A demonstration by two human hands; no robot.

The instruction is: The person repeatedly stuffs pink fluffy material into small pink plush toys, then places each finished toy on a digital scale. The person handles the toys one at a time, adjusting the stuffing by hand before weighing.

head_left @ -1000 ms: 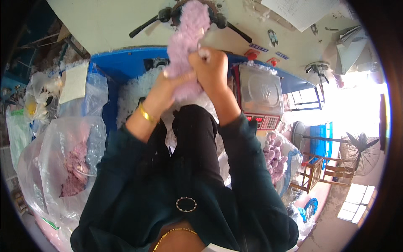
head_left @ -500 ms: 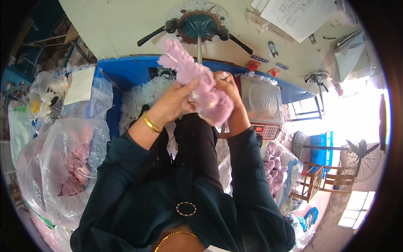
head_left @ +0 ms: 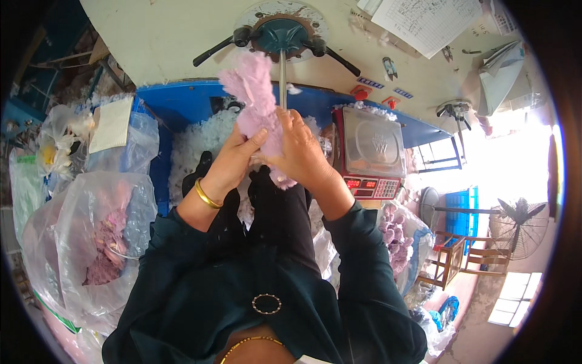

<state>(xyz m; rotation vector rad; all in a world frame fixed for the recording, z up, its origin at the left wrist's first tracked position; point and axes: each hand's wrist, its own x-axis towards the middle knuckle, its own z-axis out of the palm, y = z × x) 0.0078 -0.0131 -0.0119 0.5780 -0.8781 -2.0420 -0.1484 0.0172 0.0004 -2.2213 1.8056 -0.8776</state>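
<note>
A fuzzy pinkish-purple plush toy (head_left: 254,85) is held between my two hands, just in front of a thin metal tube (head_left: 282,82). The tube sticks out toward me from a round dark-green fitting (head_left: 280,36) with black handles. My left hand (head_left: 232,159) grips the toy's lower left side, thumb lying on the plush. On its right side my right hand (head_left: 301,145) is closed around it, fingertips near the tube. The toy's upper end stands up above my hands, and its lower end hangs below the right palm. Whether the tube touches the toy I cannot tell.
White fluff stuffing (head_left: 194,145) fills the blue trough (head_left: 163,97) before me. To the right sits a red digital scale (head_left: 373,187) with a clear tray. Bags of pink plush stand left (head_left: 109,242) and right (head_left: 397,236). Snips (head_left: 390,68) and papers (head_left: 427,24) lie on the panel.
The toy has swung more upright and shifted slightly left. My right hand has moved left and down across its side, uncovering the scale more. My left hand still holds on.
</note>
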